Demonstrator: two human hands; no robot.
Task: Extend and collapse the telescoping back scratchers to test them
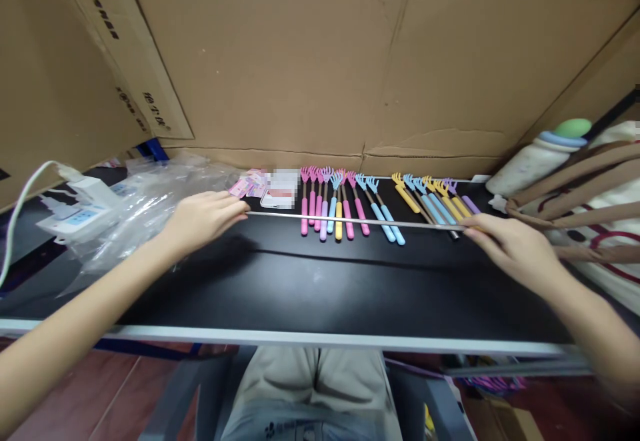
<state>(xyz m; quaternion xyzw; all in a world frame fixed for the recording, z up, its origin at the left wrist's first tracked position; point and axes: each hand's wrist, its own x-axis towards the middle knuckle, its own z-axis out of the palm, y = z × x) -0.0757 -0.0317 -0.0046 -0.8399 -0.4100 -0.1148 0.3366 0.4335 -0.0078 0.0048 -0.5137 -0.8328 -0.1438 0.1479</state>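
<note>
I hold a thin, fully extended telescopic metal rod (350, 220) stretched sideways above the black table (310, 288). My left hand (205, 218) pinches its thin left end. My right hand (505, 244) grips the thicker right end, fingers closed round it. Behind the rod lies a row of several small back scratchers with claw heads: pink ones (313, 201), blue ones (383, 214), and yellow, blue and purple ones (435, 200).
Clear plastic bags (145, 204) and a white power strip with cable (83, 211) lie at the left. Pink labels (250, 184) sit behind my left hand. A bottle (537, 158) and a canvas bag (590, 208) stand at the right. Cardboard walls (300, 61) close the back.
</note>
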